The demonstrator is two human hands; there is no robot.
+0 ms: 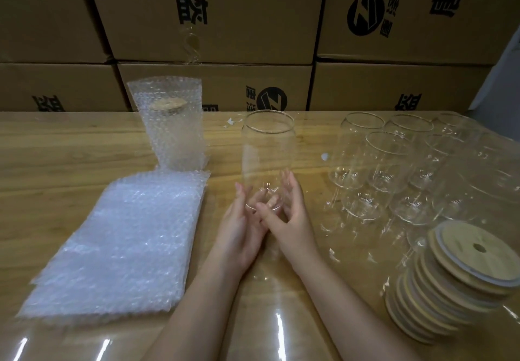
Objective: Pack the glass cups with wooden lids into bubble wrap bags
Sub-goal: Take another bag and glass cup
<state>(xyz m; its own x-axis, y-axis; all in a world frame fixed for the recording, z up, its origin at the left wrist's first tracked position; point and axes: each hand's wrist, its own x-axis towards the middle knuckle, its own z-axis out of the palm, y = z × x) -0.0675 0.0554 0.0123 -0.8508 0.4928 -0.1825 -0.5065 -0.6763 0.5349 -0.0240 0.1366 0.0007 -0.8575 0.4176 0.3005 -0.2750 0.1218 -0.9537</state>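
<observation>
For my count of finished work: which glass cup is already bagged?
The lidded cup standing back left, behind the flat bags; the other cups are bare.

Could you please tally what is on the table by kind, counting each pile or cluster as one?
Bagged glass cup with wooden lid: 1
Bare glass cup between left hand and right hand: 1
Cluster of bare glass cups: 1
Pile of bubble wrap bags: 1
Stack of wooden lids: 1
Total: 5
</observation>
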